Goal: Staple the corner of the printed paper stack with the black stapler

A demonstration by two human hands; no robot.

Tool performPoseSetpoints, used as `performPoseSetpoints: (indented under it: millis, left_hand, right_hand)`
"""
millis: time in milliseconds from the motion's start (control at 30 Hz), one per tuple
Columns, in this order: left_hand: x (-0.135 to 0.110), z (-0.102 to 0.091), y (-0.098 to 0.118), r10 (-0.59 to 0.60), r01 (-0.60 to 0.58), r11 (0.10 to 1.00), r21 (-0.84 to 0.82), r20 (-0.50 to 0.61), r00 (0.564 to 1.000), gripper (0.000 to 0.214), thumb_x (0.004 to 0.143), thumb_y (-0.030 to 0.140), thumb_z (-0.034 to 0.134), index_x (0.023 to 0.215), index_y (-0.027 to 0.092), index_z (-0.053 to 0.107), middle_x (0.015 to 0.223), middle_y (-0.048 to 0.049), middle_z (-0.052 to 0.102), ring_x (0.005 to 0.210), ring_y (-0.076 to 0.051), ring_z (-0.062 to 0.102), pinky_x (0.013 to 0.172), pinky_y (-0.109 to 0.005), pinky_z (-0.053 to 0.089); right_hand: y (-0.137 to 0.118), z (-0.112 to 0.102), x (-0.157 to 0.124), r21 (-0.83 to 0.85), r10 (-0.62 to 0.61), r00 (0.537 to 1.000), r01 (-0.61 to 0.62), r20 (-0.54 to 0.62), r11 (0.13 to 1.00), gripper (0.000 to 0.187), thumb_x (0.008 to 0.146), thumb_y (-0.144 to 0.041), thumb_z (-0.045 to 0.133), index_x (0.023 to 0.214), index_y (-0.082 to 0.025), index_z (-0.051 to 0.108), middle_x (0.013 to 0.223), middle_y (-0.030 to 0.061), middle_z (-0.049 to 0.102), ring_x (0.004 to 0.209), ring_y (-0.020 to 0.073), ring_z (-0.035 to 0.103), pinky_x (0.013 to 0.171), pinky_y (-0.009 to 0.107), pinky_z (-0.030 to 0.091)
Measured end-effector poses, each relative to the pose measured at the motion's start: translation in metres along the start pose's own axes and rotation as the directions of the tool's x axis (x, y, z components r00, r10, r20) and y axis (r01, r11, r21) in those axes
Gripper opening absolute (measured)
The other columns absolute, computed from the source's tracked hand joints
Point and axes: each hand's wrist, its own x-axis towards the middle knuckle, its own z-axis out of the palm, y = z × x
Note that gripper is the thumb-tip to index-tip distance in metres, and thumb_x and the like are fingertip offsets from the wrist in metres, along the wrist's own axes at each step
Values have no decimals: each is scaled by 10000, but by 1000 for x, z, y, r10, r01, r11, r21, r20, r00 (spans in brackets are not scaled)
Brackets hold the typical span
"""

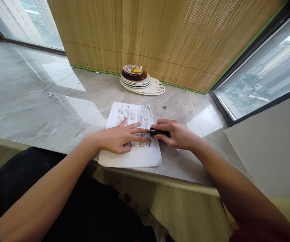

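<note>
A stack of printed paper sheets lies on the grey marble sill, with lines of dense dark text. My left hand rests flat on it, fingers spread toward the right edge of the page. In my right hand is a black stapler, gripped between thumb and fingers. Its rounded front end meets the right edge of the sheets, close to my left fingertips. Part of the stapler is covered by my right fingers. The top right side of the page looks shiny and wrinkled.
Beyond the paper stands a pile of plates with a small yellow packet on top. Small dark pieces lie near the page. A bamboo blind hangs behind, and the sill's front edge runs below my hands.
</note>
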Motion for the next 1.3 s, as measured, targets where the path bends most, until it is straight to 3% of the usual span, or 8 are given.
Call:
performPoseSetpoints:
  millis: [300,467,700,833,900,967,1067,1300]
  left_hand:
    - [0,4,-3,-9,6,999,-40,-62,998,815,888,135,585,1597,507,433,1787,33,191,1617,-411,268,1276,-765,106]
    - [-2,0,-2,4,-4,1000,19,-24,1000,804,914,133,528,1631,467,389,1793,-3,164,1636,-403,212,1266,-773,122]
    - [-1,2,-5,-2,2,1000,24,-21,1000,831,935,187,518,1690,418,256,1777,-31,244,1641,-378,212,1286,-735,107]
    - [-3,1,-8,14,-13,1000,20,-80,997,749,958,207,515,1656,411,338,1763,-32,292,1623,-356,277,1295,-680,174]
    - [-6,-4,-11,-6,7,1000,4,-224,975,629,1001,220,478,1611,363,425,1715,-58,391,1578,-327,373,1286,-624,249]
    - [-10,-11,-17,-69,63,998,-28,-447,892,451,1039,225,425,1457,288,585,1600,-87,535,1485,-289,488,1245,-546,339]
    - [-19,-18,-29,-186,156,982,-109,-723,665,305,1052,233,400,1160,215,685,1340,-106,684,1296,-254,614,1126,-460,446]
    - [-38,-23,-45,-312,297,925,-236,-919,243,247,1025,227,413,847,227,585,918,-71,657,929,-229,640,906,-382,512]
  right_hand:
    - [-17,9,9,-263,-33,999,43,43,964,108,944,-159,596,967,-202,693,905,79,676,866,235,588,732,341,392]
    - [14,-12,2,-16,-72,993,74,90,997,253,958,-359,708,1172,-225,707,1057,73,725,917,222,651,776,316,448]
    - [68,-51,-21,196,-90,973,48,211,980,302,922,-477,757,965,-178,752,923,40,680,760,162,596,675,285,433]
    - [74,-58,-25,244,113,992,-97,-55,965,329,895,-492,773,884,-172,701,844,5,589,727,154,543,623,285,373]
    - [64,-51,-12,294,249,929,-166,-273,941,341,900,-506,755,936,-175,680,839,0,577,735,164,539,620,287,363]
    - [45,-35,12,323,333,860,-212,-386,922,364,912,-524,727,1001,-176,669,844,9,602,750,180,552,636,294,384]
    - [5,4,62,277,295,873,-195,-389,941,332,904,-494,727,1006,-186,657,926,43,647,829,207,589,729,326,436]
    - [-39,73,136,125,232,935,-205,-269,971,277,888,-415,733,831,-227,537,928,43,610,865,210,557,790,331,414]
